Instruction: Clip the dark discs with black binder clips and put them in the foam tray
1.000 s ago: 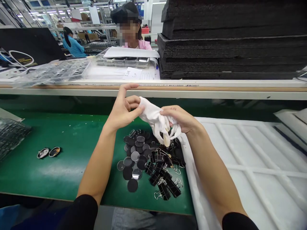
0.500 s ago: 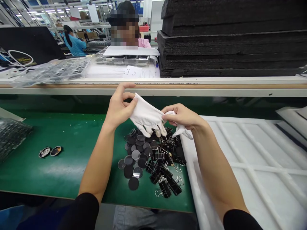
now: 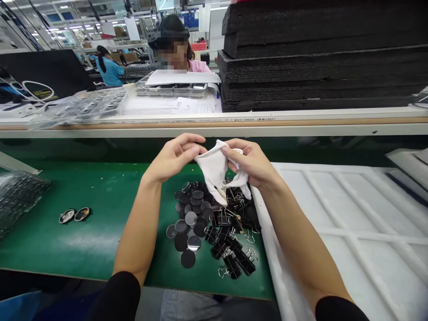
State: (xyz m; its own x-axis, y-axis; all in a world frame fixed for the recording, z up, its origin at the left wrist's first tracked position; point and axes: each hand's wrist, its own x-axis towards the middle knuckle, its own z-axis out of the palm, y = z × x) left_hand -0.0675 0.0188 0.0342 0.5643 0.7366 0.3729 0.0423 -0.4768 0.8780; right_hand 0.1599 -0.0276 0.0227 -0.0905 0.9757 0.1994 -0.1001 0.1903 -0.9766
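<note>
My left hand (image 3: 175, 158) has its thumb and fingertips together at the cuff edge of a white glove (image 3: 214, 171). The glove hangs fingers down, its cuff stretched between my two hands. My right hand (image 3: 252, 162) pinches the other side of the cuff between thumb and fingers. More white cloth (image 3: 241, 179), crumpled like a second glove, hangs from the same right hand. Beneath the gloves lie a heap of black and grey discs (image 3: 190, 218) and a pile of black binder clips (image 3: 230, 249), partly covered by the hanging cloth.
Two small round parts (image 3: 74, 215) lie on the green table (image 3: 110, 243) at left, near clear plastic trays (image 3: 20, 200). White foam sheeting (image 3: 334, 214) covers the right side. A shelf edge (image 3: 214, 129) runs across, bearing black foam blocks (image 3: 317, 71). Two people are beyond.
Both hands have drawn closer together, and my left hand has moved lower and to the right. My right hand now grips the glove's cuff, and the glove hangs more upright.
</note>
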